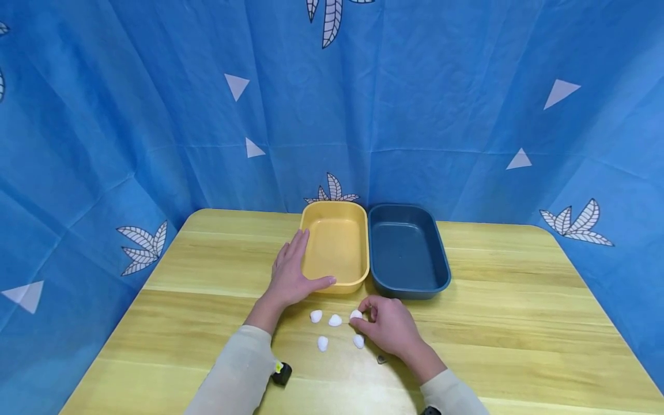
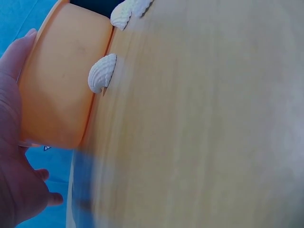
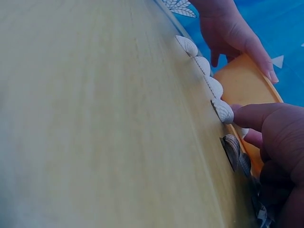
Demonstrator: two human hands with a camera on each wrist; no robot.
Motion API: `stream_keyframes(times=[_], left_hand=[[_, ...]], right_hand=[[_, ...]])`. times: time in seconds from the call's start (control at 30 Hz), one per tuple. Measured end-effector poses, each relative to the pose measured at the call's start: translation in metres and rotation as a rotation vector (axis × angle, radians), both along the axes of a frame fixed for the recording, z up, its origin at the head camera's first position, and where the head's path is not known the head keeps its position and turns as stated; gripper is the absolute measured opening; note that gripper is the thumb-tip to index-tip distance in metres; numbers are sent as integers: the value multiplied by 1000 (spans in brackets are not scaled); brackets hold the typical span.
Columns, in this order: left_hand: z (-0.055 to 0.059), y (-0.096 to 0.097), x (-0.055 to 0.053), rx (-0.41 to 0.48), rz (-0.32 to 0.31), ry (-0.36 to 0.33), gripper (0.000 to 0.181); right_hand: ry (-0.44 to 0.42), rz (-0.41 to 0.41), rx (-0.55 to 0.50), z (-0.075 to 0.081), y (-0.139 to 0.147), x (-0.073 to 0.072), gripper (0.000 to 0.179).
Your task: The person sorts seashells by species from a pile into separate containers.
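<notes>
My left hand (image 1: 291,278) rests against the near left corner of a yellow bin (image 1: 364,242), its fingers straight along the left side and its thumb at the front rim. My right hand (image 1: 390,324) pinches a white seashell (image 1: 355,314) between thumb and forefinger, just in front of the bins. Several more white seashells lie near it on the table, among them one seashell (image 1: 335,320) to its left and another seashell (image 1: 358,341) below the fingers. In the right wrist view the pinched shell is mostly hidden behind the fingers, and a dark ribbed seashell (image 3: 232,149) lies close by.
A dark blue bin (image 1: 407,253) stands right beside the yellow one. Both are on a wooden table (image 1: 519,300) in front of a blue curtain (image 1: 446,86). A small dark shell (image 1: 381,359) lies near the right wrist.
</notes>
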State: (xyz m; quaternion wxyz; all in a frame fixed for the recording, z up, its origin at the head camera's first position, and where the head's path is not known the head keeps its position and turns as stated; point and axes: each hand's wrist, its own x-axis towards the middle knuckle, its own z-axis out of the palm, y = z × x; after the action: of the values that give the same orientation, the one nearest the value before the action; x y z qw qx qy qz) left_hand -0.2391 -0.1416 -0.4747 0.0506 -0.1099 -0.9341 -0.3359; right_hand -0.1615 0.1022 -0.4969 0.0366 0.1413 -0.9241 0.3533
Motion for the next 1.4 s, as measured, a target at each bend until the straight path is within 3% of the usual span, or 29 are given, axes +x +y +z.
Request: stream_keyframes(times=[0.33,0.7,1.2,1.4], left_hand=[[-3,-1,1,8,-1,-9,126],[-2,1,1,4,1,-22,126],[-2,1,0,11,-2,-7,126],[-2,0,0,14,-4,-3,126]], right_hand=[[20,13,51,-3,1,0,24],[-17,117,107,4,6,-1,19],[5,174,131,9,5,-1,16],[9,162,99,10,5,0,17]])
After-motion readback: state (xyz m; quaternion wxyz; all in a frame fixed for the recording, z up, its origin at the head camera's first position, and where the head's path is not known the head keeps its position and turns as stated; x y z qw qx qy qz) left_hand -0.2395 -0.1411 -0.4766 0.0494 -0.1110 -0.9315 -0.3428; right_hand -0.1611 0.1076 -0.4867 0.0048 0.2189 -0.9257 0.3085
